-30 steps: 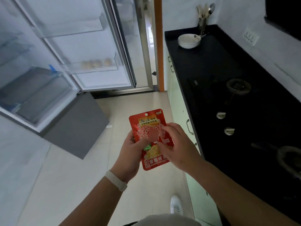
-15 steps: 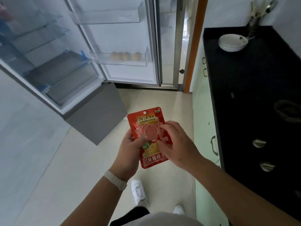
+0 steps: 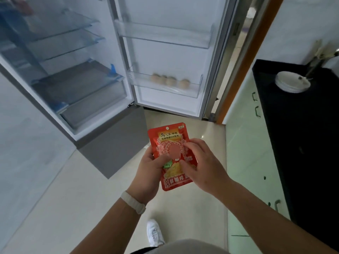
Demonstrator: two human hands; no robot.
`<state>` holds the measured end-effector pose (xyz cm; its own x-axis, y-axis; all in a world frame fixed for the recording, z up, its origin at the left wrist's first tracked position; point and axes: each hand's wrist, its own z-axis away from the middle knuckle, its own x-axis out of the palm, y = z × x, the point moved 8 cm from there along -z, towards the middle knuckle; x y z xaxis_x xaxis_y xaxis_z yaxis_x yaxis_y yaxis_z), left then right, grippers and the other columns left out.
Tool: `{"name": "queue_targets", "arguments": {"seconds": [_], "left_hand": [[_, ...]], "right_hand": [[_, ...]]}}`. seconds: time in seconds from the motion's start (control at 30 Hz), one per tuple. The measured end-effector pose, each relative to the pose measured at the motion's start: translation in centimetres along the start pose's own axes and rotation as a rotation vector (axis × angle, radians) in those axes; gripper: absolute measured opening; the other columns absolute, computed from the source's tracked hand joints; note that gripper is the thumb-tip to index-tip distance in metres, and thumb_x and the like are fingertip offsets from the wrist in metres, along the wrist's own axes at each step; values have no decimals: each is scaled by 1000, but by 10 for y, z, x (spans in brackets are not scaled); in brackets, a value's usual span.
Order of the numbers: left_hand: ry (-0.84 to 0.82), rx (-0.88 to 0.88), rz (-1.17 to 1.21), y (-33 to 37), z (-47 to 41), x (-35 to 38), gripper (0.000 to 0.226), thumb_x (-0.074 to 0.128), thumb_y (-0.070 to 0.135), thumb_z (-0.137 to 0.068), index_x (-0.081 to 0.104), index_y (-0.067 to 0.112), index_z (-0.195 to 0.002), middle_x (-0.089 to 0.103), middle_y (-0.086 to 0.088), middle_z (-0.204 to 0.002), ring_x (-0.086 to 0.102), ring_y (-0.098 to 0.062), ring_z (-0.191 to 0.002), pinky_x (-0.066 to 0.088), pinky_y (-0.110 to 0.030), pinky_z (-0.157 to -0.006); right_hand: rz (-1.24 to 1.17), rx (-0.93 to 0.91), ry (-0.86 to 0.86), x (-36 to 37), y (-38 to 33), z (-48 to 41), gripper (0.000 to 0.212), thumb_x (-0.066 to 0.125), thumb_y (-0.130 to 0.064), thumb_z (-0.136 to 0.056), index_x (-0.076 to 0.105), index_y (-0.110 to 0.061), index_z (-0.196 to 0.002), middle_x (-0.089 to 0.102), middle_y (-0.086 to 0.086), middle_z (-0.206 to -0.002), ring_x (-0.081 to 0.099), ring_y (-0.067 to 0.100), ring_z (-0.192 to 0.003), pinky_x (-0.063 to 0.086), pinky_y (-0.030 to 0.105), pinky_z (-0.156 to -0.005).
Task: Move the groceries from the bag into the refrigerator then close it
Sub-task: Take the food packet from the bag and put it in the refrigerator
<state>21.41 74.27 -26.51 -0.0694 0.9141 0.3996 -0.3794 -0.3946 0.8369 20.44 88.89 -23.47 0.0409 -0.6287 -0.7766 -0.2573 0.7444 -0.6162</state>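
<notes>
**Head view.**

Step in hand, as judged: carrying one grocery item to the refrigerator (image 3: 77, 114) to stow it. The red packet (image 3: 169, 142) is in mid-air in front of the refrigerator. It is short of the open compartment and just below the foot of the door (image 3: 165, 57). The bag is not in view.

**Doing the step well (judgement):**
- The packet looks flat, limp and light, so one hand should be enough to carry it.
- It should lie flat on one of the glass shelves (image 3: 60, 43) or above the drawer (image 3: 82, 96), set well back from the front lip so the door shuts cleanly.
- If the door bin (image 3: 165, 88) is used, the packet should go in beside the eggs (image 3: 169, 79), not on them.
- The door hangs to the right of the compartment, so freeing the right hand early would suit the closing.

**Hand pose:**
- The left hand (image 3: 149, 173) grips the packet's left edge, with the thumb across the printed front and the fingers hidden behind. A pale wristband (image 3: 133, 202) sits on that wrist.
- The right hand (image 3: 201, 167) has its fingers curled over the right edge and pinches the packet.
- Both forearms reach forward and meet at the packet, which faces up with its top edge toward the refrigerator.

**Other:** a dark surface (image 3: 302, 143) to the right of the refrigerator carries stacked plates (image 3: 291, 83).
</notes>
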Motion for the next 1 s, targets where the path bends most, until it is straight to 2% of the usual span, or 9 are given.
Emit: {"name": "queue_targets", "arguments": {"seconds": [0.27, 0.43, 0.57, 0.8, 1.0], "left_hand": [[48, 55, 68, 64, -36, -87, 35, 59, 2, -94, 56, 14, -128, 72, -15, -116, 71, -39, -100, 59, -48, -79], [118, 77, 126, 86, -40, -135, 36, 58, 4, -95, 55, 14, -129, 71, -15, -117, 71, -40, -101, 59, -51, -83], [202, 111, 166, 102, -48, -169, 35, 58, 3, -95, 56, 13, -128, 72, -15, -116, 71, -40, -101, 59, -52, -83], [339, 129, 181, 124, -72, -215, 36, 61, 7, -94, 57, 15, -128, 72, -15, -116, 71, -40, -101, 58, -55, -87], [462, 140, 202, 157, -126, -245, 34, 60, 5, -95, 57, 15, -127, 73, -14, -113, 72, -39, -99, 57, -56, -87]], "right_hand": [[41, -77, -43, 53, -67, -82, 58, 55, -53, -92, 39, -26, -140, 34, -13, -139, 51, 6, -112, 52, 15, -82], [46, -176, -135, 84, -104, -120, 57, 56, -51, -93, 39, -25, -141, 33, -13, -140, 54, 8, -112, 58, 23, -81], [29, -266, -173, 107, -128, -149, 54, 56, -47, -93, 42, -22, -139, 34, -11, -139, 55, 9, -108, 58, 24, -79], [-24, -370, -303, 155, -147, -205, 55, 54, -51, -92, 40, -24, -138, 34, -12, -137, 55, 9, -109, 59, 26, -81], [-69, -445, -376, 186, -153, -286, 59, 49, -58, -89, 38, -26, -137, 33, -14, -137, 53, 8, -111, 58, 30, -84]]}}
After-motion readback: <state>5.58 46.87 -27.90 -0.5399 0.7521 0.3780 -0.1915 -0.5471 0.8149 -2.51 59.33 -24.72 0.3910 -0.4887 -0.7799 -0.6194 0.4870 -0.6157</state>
